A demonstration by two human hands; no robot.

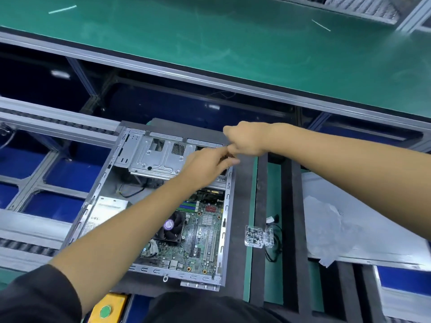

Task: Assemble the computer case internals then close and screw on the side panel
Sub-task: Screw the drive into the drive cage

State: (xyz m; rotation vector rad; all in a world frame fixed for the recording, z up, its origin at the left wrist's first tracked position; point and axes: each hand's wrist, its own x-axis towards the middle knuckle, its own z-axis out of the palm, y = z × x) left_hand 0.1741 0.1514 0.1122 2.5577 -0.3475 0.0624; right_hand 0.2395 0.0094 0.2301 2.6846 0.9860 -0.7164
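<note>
My left hand (pixel 208 164) and right hand (pixel 246 139) meet at the open computer case's (pixel 130 183) far right corner, fingers curled (what they pinch, I cannot tell).

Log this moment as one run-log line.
stage: internals, case open | left hand: at far right corner of computer case | right hand: fist, grip unclear | side panel: off, lying to the right

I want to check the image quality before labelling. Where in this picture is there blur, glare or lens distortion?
Head view: both hands, left hand and right hand, look soft from blur where they meet over the open computer case; straight conveyor rails bow from wide-angle distortion; pale glare spots sit on the dark blue panels.
</note>
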